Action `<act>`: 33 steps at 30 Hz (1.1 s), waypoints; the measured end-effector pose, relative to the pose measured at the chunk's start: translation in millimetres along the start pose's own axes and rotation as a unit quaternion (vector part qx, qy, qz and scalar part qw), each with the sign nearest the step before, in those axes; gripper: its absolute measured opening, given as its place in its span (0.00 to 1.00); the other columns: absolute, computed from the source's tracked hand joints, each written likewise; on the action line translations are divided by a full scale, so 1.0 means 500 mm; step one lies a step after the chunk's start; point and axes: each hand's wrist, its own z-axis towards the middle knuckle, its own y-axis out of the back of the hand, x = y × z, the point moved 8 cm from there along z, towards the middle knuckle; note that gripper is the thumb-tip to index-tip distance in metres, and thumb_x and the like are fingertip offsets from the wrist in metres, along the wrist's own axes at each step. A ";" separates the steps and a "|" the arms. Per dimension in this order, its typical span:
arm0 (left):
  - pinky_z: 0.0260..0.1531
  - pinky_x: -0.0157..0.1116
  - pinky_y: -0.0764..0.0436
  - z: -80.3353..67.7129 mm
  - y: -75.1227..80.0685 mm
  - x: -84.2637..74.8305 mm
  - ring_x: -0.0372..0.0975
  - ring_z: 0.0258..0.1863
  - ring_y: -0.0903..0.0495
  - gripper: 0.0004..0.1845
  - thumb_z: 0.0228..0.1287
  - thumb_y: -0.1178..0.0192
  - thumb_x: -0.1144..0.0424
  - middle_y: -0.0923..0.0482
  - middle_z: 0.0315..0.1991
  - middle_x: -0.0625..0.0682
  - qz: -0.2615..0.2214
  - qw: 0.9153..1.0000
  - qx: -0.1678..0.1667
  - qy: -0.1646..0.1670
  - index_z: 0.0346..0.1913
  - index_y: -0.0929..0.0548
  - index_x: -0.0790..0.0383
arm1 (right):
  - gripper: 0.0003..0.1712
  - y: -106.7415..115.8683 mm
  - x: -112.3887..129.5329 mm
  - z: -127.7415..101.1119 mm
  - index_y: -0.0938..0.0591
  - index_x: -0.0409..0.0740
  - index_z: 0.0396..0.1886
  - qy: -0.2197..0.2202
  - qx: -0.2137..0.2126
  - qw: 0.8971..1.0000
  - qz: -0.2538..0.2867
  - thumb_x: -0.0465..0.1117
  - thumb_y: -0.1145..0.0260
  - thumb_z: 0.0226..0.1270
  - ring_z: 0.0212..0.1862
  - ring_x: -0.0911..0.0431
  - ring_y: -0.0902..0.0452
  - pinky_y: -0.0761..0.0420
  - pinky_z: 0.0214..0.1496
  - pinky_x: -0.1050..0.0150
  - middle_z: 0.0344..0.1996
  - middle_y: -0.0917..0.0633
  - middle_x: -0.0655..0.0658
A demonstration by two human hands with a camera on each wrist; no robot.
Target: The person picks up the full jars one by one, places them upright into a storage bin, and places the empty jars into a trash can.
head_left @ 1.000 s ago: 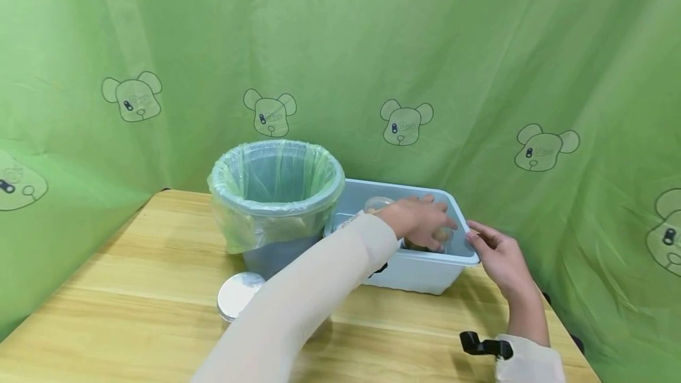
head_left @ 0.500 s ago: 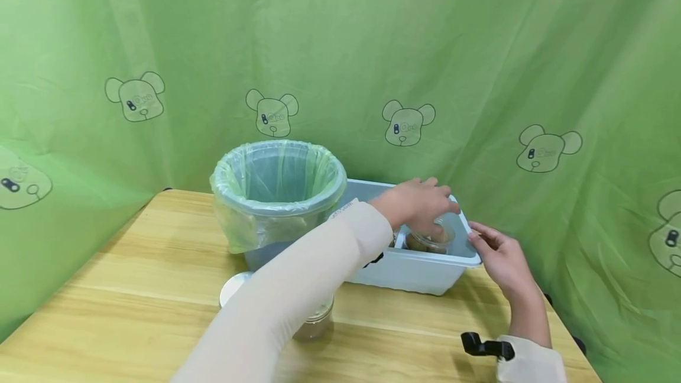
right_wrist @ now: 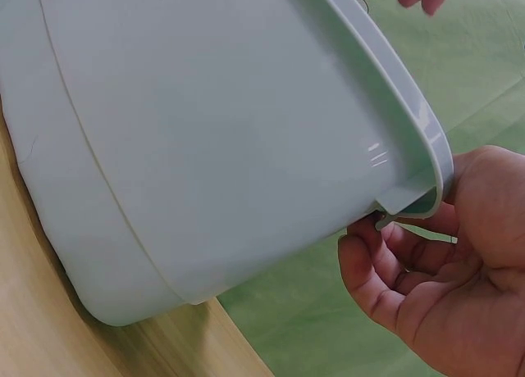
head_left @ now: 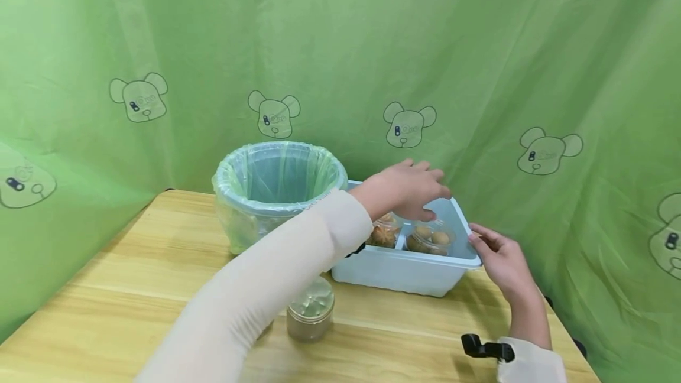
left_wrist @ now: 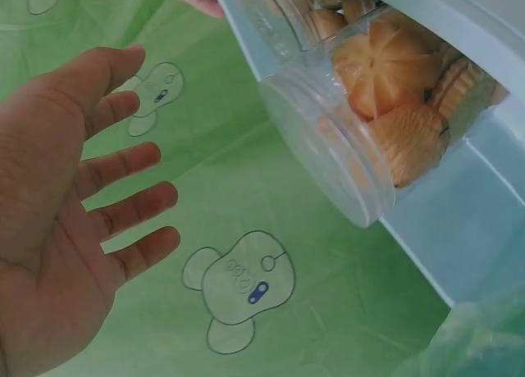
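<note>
Inside the bin's (head_left: 399,270) near right corner, a jar of round pieces (head_left: 428,242) sits lower than the left hand (head_left: 409,191), which is spread and holds nothing; the right hand (head_left: 502,262) grips the right rim.

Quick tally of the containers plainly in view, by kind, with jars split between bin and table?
Bag-lined bucket: 1
Pale blue bin: 1
Jars in the bin: 2 (pastry jar, jar of round brown items)
Lidded jar on the table: 1
Total: 5, leaving out whatever the left sleeve hides
</note>
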 end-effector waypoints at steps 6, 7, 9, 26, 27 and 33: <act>0.74 0.46 0.39 -0.038 0.019 -0.006 0.44 0.76 0.42 0.34 0.76 0.52 0.35 0.43 0.79 0.45 0.024 0.999 -0.016 -0.015 0.80 0.42 0.35 | 0.35 0.004 0.000 -0.001 0.33 0.38 0.77 0.003 -0.008 1.000 0.000 0.56 0.49 0.83 0.46 0.73 0.26 0.20 0.43 0.74 0.67 0.26 0.29; 0.73 0.46 0.38 -0.045 0.021 -0.006 0.44 0.75 0.42 0.34 0.76 0.52 0.35 0.43 0.79 0.45 0.028 0.999 -0.019 -0.016 0.80 0.42 0.35 | 0.35 0.004 0.000 -0.001 0.33 0.38 0.77 0.004 -0.009 1.000 0.000 0.56 0.49 0.83 0.46 0.74 0.26 0.20 0.43 0.74 0.68 0.26 0.29; 0.71 0.45 0.36 -0.059 0.025 -0.007 0.43 0.73 0.40 0.34 0.77 0.52 0.36 0.42 0.78 0.45 0.036 0.999 -0.022 -0.019 0.81 0.42 0.36 | 0.34 0.006 0.000 -0.001 0.33 0.38 0.77 0.004 -0.012 1.000 0.000 0.55 0.49 0.83 0.46 0.74 0.26 0.20 0.43 0.74 0.67 0.26 0.29; 0.65 0.47 0.32 -0.211 0.013 0.085 0.46 0.68 0.36 0.32 0.76 0.46 0.40 0.36 0.74 0.49 -0.029 0.995 -0.097 0.003 0.78 0.36 0.39 | 0.33 -0.001 0.003 0.000 0.31 0.38 0.76 0.009 -0.017 1.000 -0.003 0.55 0.47 0.82 0.47 0.71 0.24 0.20 0.43 0.74 0.66 0.24 0.30; 0.65 0.47 0.32 -0.221 0.010 0.092 0.47 0.68 0.36 0.32 0.76 0.46 0.40 0.36 0.74 0.50 -0.036 0.994 -0.102 0.005 0.78 0.35 0.39 | 0.33 -0.001 0.003 -0.001 0.31 0.38 0.76 0.008 -0.017 1.000 -0.004 0.55 0.47 0.83 0.47 0.70 0.25 0.20 0.43 0.74 0.66 0.24 0.30; 0.63 0.48 0.31 -0.271 -0.005 0.133 0.48 0.67 0.34 0.31 0.75 0.44 0.41 0.35 0.75 0.51 -0.066 0.989 -0.132 0.027 0.77 0.33 0.41 | 0.34 0.006 0.005 -0.006 0.32 0.39 0.76 0.002 -0.016 1.000 -0.008 0.56 0.48 0.82 0.50 0.68 0.26 0.21 0.44 0.75 0.67 0.25 0.30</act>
